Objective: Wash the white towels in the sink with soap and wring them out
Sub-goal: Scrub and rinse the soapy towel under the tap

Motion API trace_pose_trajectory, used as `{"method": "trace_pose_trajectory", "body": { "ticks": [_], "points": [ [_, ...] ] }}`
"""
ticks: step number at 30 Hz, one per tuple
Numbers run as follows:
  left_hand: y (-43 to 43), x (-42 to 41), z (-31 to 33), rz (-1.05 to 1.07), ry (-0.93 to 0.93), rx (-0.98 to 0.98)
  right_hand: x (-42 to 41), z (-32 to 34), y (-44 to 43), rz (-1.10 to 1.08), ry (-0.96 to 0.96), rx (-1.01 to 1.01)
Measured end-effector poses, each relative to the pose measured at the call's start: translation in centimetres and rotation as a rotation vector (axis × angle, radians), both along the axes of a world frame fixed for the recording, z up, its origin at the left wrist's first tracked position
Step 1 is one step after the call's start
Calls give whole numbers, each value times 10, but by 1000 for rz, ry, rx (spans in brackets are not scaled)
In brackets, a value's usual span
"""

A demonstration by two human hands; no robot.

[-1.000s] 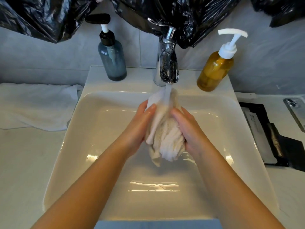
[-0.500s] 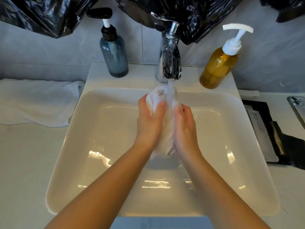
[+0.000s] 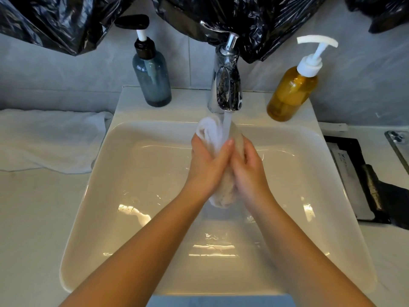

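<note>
Two bare forearms reach into a white basin. The left hand (image 3: 207,166) and right hand (image 3: 249,165) press together from either side, fingers curled round a bunched white towel (image 3: 209,129). Its top bulges above the fingertips and its tail hangs below the palms.

The bundle sits above the sink (image 3: 132,173), directly under the tap (image 3: 228,80), where a stream of water (image 3: 228,120) runs onto it. Soaked cloth like this is likely soft, heavy and floppy, and slick if soapy. Gripping it around the thick middle with both hands looks surest, ready to twist.

A blue-grey pump bottle (image 3: 152,78) stands at the back left and an amber pump bottle (image 3: 290,94) at the back right. A second white towel (image 3: 44,138) lies on the counter (image 3: 33,218) to the left.
</note>
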State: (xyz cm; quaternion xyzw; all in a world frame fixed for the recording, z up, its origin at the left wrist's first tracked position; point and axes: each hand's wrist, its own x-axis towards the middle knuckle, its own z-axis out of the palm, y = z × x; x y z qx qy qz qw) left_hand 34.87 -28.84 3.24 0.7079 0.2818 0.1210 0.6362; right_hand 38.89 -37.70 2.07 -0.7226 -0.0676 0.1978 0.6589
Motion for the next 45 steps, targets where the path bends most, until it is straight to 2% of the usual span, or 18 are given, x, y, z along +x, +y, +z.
{"method": "trace_pose_trajectory", "body": {
  "ticks": [2,5,7,9,10,12,14,16,18,21,24,28,30,33,38,41,43,45],
  "points": [
    [3,1,-3,48,5,-28,0,2,-7,88,-22,41],
    [8,1,-6,99,13,-78,5,-1,-17,132,45,115],
    [5,3,-8,123,24,-158,6,-1,-16,175,201,123],
    [3,5,-7,125,70,-131,5,-1,-10,227,372,166],
    [4,8,-8,134,92,-100,4,-1,-7,224,382,172],
    [6,9,-9,155,104,-127,7,-1,-2,173,292,136],
    [4,7,-9,107,6,-129,11,1,3,91,221,119],
    [0,6,-8,43,-87,-53,13,3,9,42,176,160],
    [1,10,-9,123,-75,-29,7,1,13,24,59,105],
    [9,18,-6,227,62,-265,-2,-11,7,78,-94,59],
    [5,15,-5,181,94,-338,1,-10,1,82,-30,93],
    [-10,0,-4,61,-57,-65,4,-5,2,38,98,61],
    [-6,3,-9,108,-35,-19,1,-6,2,26,164,64],
    [6,7,-11,232,8,-96,6,-9,-6,68,201,146],
    [-3,4,-11,181,-83,-35,6,-7,8,23,446,238],
    [6,10,-16,209,-37,-29,2,-11,9,75,266,138],
    [12,14,-18,260,17,-136,2,-11,5,71,163,87],
    [10,13,-17,283,36,-232,4,-9,4,58,142,92]
  ]
}}
